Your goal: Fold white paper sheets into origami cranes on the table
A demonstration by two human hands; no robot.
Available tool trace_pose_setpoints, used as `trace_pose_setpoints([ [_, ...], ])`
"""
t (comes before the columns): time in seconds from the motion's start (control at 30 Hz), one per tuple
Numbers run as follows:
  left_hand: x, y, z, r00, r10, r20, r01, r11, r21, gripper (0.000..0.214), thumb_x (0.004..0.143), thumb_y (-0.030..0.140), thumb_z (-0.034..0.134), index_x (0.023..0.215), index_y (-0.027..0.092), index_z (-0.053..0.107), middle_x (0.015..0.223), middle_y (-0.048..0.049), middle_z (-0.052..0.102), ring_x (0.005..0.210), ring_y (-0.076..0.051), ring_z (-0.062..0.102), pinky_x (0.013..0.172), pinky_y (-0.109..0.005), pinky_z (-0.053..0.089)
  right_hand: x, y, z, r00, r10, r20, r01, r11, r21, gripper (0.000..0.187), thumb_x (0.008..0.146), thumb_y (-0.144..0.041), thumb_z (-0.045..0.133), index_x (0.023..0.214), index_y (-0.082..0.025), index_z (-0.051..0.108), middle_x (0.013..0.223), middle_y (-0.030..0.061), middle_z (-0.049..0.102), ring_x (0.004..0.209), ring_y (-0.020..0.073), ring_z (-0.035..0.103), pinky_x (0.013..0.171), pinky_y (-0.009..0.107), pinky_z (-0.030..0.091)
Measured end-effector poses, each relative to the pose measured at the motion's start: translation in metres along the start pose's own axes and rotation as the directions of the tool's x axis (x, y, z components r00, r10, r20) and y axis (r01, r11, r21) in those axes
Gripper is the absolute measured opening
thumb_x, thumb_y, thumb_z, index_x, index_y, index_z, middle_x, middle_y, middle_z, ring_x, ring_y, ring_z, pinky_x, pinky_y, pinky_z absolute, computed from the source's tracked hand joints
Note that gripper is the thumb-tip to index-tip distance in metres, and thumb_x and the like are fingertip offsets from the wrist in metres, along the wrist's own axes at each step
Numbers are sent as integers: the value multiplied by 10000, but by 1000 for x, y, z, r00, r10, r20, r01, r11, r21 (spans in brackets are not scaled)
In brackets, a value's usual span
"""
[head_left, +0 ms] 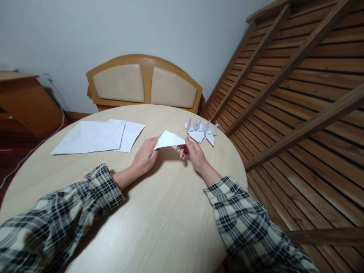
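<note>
A small piece of folded white paper (170, 139) is held a little above the table, between my two hands. My left hand (146, 154) grips its left corner, fingers closed and mostly hidden behind the sheet. At the right corner, my right hand (195, 153) pinches the paper between thumb and fingers, with some fingertips curled underneath. Just beyond my right hand stand several folded white paper cranes (200, 131), close together. Left of my left hand lie white paper sheets (91, 136), overlapping and slightly creased.
The round, pale wooden table (159, 220) fills the middle. Behind it stands a bed headboard (147, 81) with two beige panels against the wall. A slatted wooden structure (284, 125) rises close on the right. At far left are a wooden cabinet (31, 102) and a cable (61, 119).
</note>
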State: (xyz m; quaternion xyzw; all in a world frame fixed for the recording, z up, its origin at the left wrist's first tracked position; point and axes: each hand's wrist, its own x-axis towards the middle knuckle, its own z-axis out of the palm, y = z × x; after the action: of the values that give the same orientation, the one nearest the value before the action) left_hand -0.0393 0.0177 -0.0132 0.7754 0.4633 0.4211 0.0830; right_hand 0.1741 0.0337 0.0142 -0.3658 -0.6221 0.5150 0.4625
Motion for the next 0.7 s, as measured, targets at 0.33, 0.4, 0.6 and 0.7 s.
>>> trace_pose_setpoints([
  [0.33,6,-5,10,758,-652,7,430,491,-757,459,912,599,445,837,174,601,688,-38,630,605,-174,584,501,-260,462,7,12,-6,993,-70,-100,59,992,-107,486,791,-644,622,989,-200,631,600,-34,549,485,101,464,457,234,355],
  [0.4,8,-2,11,726,-685,51,405,366,-838,390,928,530,463,919,169,611,720,-40,652,597,-170,604,485,-249,463,7,14,-6,990,-77,-115,61,989,-137,474,797,-641,620,981,-205,613,601,-38,532,472,100,457,440,235,340],
  [0.6,11,-2,13,694,-717,69,375,278,-884,316,941,470,494,945,176,610,588,-4,588,497,-160,579,444,-245,440,2,11,-4,999,-39,-26,34,983,-179,577,836,-768,439,757,-207,550,672,1,563,489,96,489,443,248,360],
  [0.7,10,-5,14,707,-704,68,377,293,-879,321,932,488,513,941,180,603,567,10,566,469,-155,563,430,-245,428,0,11,-3,1000,16,24,-10,975,-220,613,838,-783,416,702,-201,551,600,2,539,493,107,482,456,254,369],
])
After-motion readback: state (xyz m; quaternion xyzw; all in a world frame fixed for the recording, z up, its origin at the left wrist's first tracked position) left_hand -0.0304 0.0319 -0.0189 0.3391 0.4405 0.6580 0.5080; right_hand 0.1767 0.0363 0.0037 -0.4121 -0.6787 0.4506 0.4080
